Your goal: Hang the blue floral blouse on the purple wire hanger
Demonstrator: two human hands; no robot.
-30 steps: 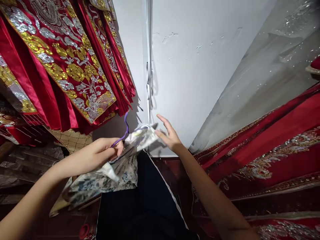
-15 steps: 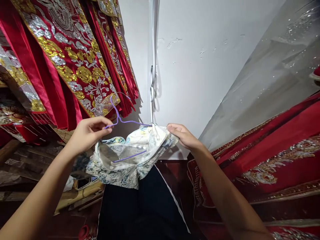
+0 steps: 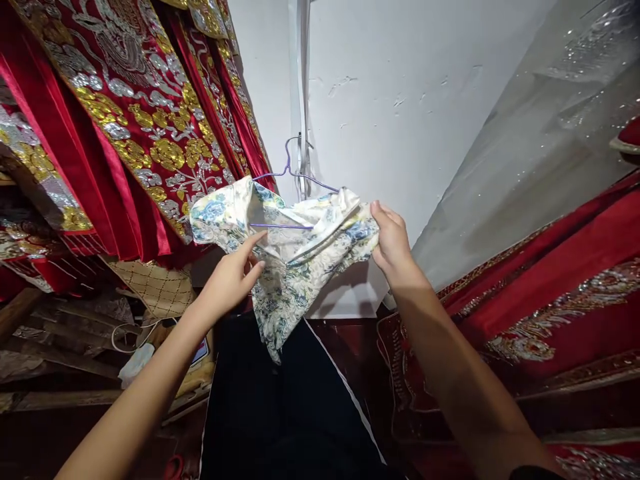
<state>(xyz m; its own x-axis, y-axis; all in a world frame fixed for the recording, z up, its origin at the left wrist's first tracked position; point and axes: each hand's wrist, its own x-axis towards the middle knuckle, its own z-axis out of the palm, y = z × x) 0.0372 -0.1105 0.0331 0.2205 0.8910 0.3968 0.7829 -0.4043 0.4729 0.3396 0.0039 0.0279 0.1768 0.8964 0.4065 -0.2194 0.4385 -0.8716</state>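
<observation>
A pale floral blouse [image 3: 285, 297] with blue and yellow flowers hangs over a purple wire hanger [image 3: 289, 168]. Both of its shoulders sit on the hanger, and the bottom bar shows through the neck opening. The hanger's hook is up against the metal strip on the wall; whether it has caught there I cannot tell. My right hand [image 3: 393, 237] grips the blouse's sleeve on the right. My left hand [image 3: 235, 273] is at the front near the neckline, index finger stretched out and the fingers apart, holding nothing.
Red garments with gold and silver embroidery [image 3: 165, 133] hang at the left. More red beaded cloth [image 3: 560, 320] and sheer grey fabric [image 3: 525, 147] cover the right side. A metal strip [image 3: 303, 80] runs down the white wall [image 3: 390, 87]. Wooden slats [image 3: 65, 333] lie low on the left.
The hanger has moved up and right, toward the metal strip. Its left arm now lies inside the blouse's left shoulder. My left hand has let go of the hanger and come down to the neckline.
</observation>
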